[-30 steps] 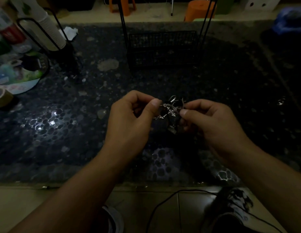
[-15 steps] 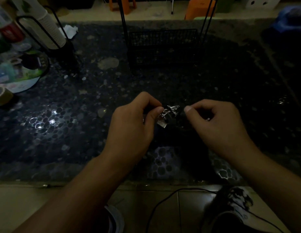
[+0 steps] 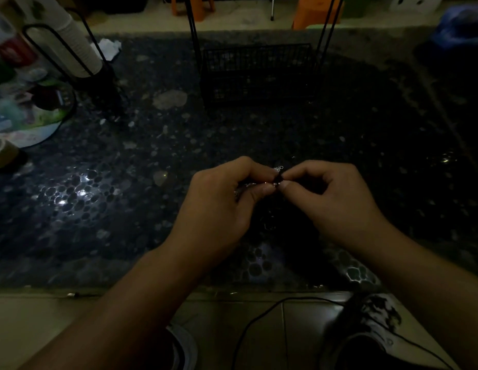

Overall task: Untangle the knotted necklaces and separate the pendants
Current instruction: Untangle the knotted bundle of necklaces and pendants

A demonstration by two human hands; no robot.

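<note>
**Still one knot, nothing freed yet**

I take the black wire basket (image 3: 256, 73) at the back of the dark pebbled tabletop (image 3: 141, 166) as my landmark. Everything I am working on sits in front of it, toward me, above the near part of the table.

My left hand (image 3: 221, 206) is in front of the basket and a little to its left, curled, with thumb and forefinger pinched together on the silvery chain; a short glinting stretch of it shows against my fingers. My right hand (image 3: 336, 198) is in front of the basket's right side, thumb and forefinger pinched on a small dark piece at the very edge of the tangle. The two pinches almost meet.

The knotted necklaces (image 3: 276, 180) are between those fingertips, held up off the table, bunched small and mostly hidden by my fingers. A tiny ring (image 3: 280, 168) sticks up on the side toward the basket. The light is too dim for me to count chains or pick out pendants.

Judging by this, I am early: no chain lies separate on the table, no pendant is set aside. What is left is nearly everything: loosening the knot, drawing each strand out, laying the pendants apart.
</note>
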